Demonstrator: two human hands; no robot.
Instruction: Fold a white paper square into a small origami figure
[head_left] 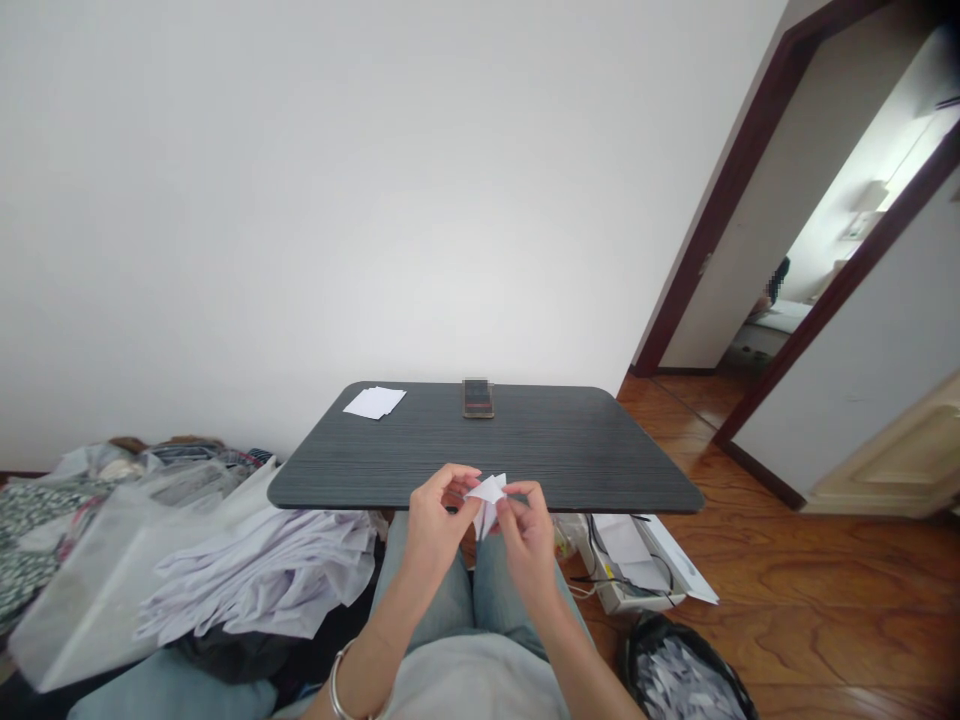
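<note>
A small piece of folded white paper (pixel 487 490) with pointed corners is held between both hands, just over the near edge of the dark table (pixel 570 440). My left hand (pixel 439 510) pinches its left side with thumb and fingers. On the other side, my right hand (pixel 526 518) grips the paper between thumb and forefinger. A lower flap of the paper hangs down between the two thumbs. Several flat white paper sheets (pixel 375 402) lie in a loose stack at the table's far left corner.
A phone (pixel 478 398) lies at the table's back edge. Heaped clothes (pixel 262 570) are on the left. To the right, a white box (pixel 630 560) with cables and a black bag (pixel 686 670) of paper scraps stand on the wooden floor. Beyond is a doorway; a partly visible person is inside.
</note>
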